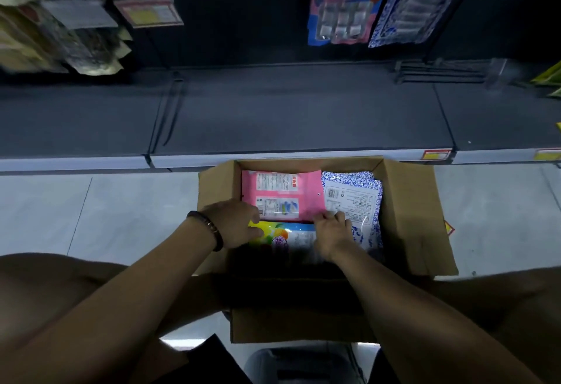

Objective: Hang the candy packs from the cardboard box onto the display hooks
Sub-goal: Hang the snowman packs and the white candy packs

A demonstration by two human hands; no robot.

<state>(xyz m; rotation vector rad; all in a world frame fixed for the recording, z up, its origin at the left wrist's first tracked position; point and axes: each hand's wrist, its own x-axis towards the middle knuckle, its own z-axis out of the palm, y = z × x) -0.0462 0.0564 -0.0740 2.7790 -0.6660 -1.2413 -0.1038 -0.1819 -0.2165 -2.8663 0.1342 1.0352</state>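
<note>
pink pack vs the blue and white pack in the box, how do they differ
The pink pack is pink with white label panels; the blue and white pack is white with a blue patterned border. The pink pack lies far left in the cardboard box, the blue and white pack right. Both lie back up.

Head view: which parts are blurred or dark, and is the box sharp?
In the head view, the hanging packs at upper left are motion-blurred; the shelf back is underlit; the cardboard box and its pink pack are bright and sharp; the wide lens bows the shelf edge.
</note>
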